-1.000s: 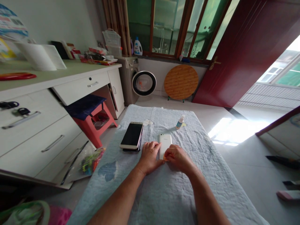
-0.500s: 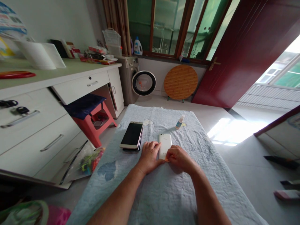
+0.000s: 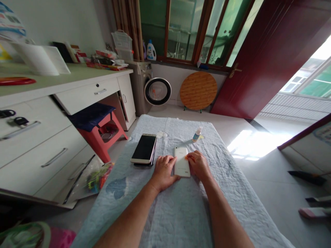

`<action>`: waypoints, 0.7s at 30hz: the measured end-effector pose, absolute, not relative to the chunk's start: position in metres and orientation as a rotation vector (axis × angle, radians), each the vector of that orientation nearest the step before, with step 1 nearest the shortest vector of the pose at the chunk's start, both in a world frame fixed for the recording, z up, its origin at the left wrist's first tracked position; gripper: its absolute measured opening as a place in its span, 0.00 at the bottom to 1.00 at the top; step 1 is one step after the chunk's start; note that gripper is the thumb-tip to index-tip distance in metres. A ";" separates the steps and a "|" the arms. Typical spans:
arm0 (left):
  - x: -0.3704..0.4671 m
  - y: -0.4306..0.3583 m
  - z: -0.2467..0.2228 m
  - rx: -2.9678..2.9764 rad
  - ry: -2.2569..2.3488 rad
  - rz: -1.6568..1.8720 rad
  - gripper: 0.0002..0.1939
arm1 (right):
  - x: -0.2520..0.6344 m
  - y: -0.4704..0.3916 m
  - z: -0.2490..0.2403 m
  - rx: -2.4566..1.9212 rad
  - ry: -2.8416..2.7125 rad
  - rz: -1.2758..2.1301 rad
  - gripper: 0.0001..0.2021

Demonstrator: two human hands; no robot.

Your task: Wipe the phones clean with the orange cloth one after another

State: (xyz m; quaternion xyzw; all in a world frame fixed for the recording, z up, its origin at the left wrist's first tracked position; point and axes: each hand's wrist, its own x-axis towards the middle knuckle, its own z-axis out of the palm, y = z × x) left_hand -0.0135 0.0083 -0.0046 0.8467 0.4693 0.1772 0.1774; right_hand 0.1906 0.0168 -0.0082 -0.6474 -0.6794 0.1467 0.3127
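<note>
A white smartphone (image 3: pixel 182 164) lies back side up on the cloth-covered table. My left hand (image 3: pixel 163 171) grips its left side, fingertips on the edge and thumb by the lower left corner. At the phone's right edge, my right hand (image 3: pixel 198 164) pinches a small orange cloth (image 3: pixel 186 157), mostly hidden by the fingers. Left of the hands rests a stack of devices, topped by a large phone (image 3: pixel 144 148) with a dark screen and gold frame. Beyond the white phone stands a small spray bottle (image 3: pixel 197 134) with a blue label.
A pale blue quilted cloth (image 3: pixel 165 220) covers the table. To the left are a red stool (image 3: pixel 103 137) and a white desk (image 3: pixel 85 98) with drawers. Farther back, a washing machine (image 3: pixel 141 88) has its door open, beside a round wooden tabletop (image 3: pixel 198 90) leaning on the wall.
My right hand has moved from the white phone's lower end up along its right edge, with the orange cloth. My left hand stays at the phone's left side.
</note>
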 end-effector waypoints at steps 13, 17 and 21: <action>-0.014 0.007 -0.005 2.399 1.316 0.551 0.32 | 0.155 -0.007 0.016 -1.441 -2.183 0.658 0.10; -0.014 0.007 -0.004 2.402 1.313 0.527 0.32 | 0.166 -0.003 0.011 -1.489 -2.124 0.674 0.10; -0.014 0.007 -0.002 2.402 1.313 0.501 0.35 | 0.178 0.002 0.008 -1.613 -1.978 0.571 0.09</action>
